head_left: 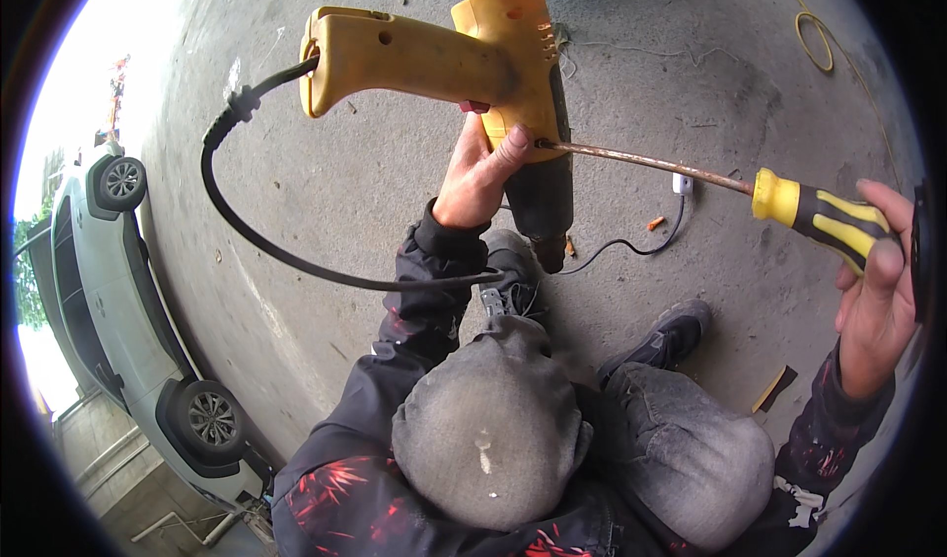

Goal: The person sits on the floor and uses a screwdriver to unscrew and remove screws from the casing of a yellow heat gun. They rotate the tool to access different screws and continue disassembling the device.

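A yellow heat gun (414, 59) with a black front barrel and a red trigger is held up before me, its nozzle pointing down toward my shoes. My left hand (478, 172) is closed around its body near the trigger. In my right hand (881, 291) is a screwdriver (824, 212) with a yellow and black handle, gripped at its end. The long, rusty shaft reaches left, and its tip meets a screw hole in the side of the heat gun's body. A thick black cord (222, 197) leaves the gun's handle and loops down past my left forearm.
Concrete floor (326, 182) spreads around my shoes. A white plug (682, 184) on a black cord lies right of the gun. A small brush-like piece (774, 389) rests near my right knee. A yellow cable (817, 49) curls at far right; a silver car (128, 300) stands left.
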Demonstrator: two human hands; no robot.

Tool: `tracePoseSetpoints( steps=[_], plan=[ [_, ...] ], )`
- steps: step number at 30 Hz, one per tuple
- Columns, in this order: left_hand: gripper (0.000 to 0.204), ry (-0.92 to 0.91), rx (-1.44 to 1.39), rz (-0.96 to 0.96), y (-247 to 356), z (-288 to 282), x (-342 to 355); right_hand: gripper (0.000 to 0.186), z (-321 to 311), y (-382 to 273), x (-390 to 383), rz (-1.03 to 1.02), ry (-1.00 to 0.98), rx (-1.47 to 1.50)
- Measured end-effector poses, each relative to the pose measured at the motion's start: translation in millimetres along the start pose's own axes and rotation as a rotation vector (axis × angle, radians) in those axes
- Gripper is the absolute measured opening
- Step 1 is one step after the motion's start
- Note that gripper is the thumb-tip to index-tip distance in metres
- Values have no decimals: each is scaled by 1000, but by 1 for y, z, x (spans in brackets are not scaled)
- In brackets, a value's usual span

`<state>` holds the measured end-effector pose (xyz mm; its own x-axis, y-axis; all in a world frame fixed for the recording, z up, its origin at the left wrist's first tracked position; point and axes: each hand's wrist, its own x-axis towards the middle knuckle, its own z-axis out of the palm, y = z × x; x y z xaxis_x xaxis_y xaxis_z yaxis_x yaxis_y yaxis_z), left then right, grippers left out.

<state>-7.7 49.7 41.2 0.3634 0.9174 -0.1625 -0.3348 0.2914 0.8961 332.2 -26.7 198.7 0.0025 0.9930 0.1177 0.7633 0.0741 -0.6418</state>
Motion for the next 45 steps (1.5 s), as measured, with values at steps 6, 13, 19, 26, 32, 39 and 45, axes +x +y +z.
tracePoseSetpoints(
  steps=[6, 13, 19, 26, 32, 39, 45],
  plan=[
    [63, -11, -1, 4, 2, 0, 2, 64, 7, -13, 3, -47, 116, 189],
    [62, -1, 24, 24, 2, 0, 2, 63, 4, -14, 10, 16, -7, 187],
    [60, 24, 16, 17, -1, 1, 1, 64, 0, -4, 1, 81, -88, 8],
    [60, 24, 6, 10, 3, -3, 2, 57, 9, -3, -1, -56, 57, 138],
    [61, 35, 28, 12, 0, 1, 2, 56, 0, -3, -3, 55, -23, 34],
    [61, 9, 49, 12, -3, -4, 2, 55, 10, 0, 0, -20, 56, 197],
    [64, 45, -130, -35, -11, -8, 1, 47, 8, 0, -4, 75, 84, 42]
  ],
)
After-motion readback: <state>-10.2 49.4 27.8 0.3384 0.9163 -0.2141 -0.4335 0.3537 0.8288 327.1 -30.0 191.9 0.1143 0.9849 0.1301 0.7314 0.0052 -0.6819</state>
